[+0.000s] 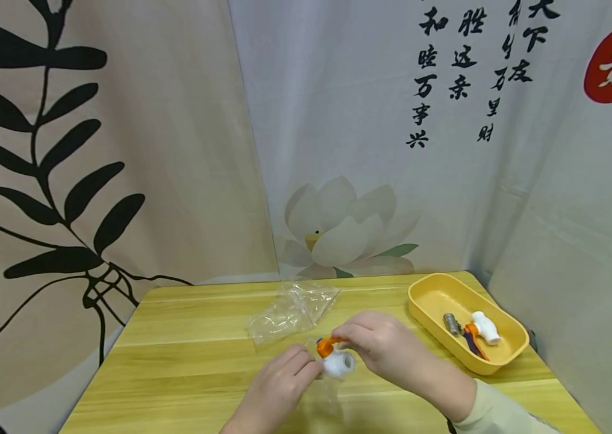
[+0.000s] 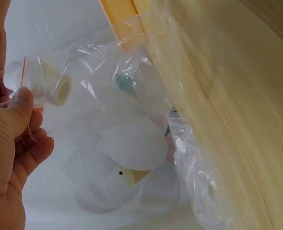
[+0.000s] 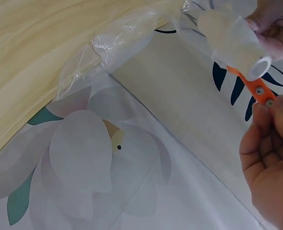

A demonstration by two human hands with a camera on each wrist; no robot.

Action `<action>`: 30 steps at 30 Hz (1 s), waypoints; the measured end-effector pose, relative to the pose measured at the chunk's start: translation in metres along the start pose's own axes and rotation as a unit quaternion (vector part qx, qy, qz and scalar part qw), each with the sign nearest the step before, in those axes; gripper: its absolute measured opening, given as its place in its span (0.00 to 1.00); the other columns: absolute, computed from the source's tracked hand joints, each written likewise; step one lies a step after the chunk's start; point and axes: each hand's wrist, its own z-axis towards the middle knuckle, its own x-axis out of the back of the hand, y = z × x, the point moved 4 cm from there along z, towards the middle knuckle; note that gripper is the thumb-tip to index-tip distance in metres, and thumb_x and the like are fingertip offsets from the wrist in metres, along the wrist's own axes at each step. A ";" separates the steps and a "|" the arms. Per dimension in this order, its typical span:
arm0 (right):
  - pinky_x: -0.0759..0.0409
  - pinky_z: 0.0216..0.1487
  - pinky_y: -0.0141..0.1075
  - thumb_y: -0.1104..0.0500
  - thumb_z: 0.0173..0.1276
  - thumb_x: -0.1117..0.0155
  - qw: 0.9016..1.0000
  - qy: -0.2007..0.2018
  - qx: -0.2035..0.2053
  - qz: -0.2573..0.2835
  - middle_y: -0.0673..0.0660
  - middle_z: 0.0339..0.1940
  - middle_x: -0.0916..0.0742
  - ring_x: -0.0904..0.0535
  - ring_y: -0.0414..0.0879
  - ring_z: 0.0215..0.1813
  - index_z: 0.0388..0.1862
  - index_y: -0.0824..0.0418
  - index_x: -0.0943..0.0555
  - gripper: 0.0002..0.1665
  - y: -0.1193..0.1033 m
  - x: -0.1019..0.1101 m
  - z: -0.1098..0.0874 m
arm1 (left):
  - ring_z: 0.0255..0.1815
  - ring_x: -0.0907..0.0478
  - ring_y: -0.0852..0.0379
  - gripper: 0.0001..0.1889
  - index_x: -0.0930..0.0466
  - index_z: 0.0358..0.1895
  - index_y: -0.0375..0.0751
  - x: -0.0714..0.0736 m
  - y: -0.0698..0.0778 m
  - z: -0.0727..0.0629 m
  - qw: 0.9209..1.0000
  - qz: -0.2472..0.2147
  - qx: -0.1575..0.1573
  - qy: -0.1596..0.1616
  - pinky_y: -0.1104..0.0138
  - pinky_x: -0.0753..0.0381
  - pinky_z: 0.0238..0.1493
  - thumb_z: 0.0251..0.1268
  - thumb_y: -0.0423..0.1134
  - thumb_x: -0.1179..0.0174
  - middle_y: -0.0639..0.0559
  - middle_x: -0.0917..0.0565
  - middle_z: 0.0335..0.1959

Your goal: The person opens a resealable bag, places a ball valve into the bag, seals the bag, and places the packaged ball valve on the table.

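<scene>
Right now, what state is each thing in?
Left hand: holding white valve and clear bag.
Right hand: pinching orange handle.
White valve: held up, clear bag against it.
Loose bag: crumpled, lying on table.
Yellow tray: upright, holding parts.
Second valve: lying in yellow tray.

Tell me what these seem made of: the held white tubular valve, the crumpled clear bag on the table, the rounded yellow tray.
White tubular valve: probably rigid, smooth plastic, judging by its thick rim.
Crumpled clear bag: apparently thin, glossy plastic film, transparent with bright creases.
Rounded yellow tray: likely smooth plastic, evenly coloured, rim curved; painted metal possible.
</scene>
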 end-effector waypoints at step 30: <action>0.45 0.21 0.16 0.52 0.53 0.13 0.989 -0.117 0.007 -0.088 0.36 0.19 0.17 0.34 0.26 0.19 0.20 0.41 0.15 0.15 -0.007 -0.039 -0.002 | 0.40 0.20 0.62 0.14 0.15 0.38 0.42 -0.007 0.007 0.007 0.998 -0.012 -0.024 0.052 0.81 0.19 0.44 0.86 0.33 0.48 0.58 0.15 0.36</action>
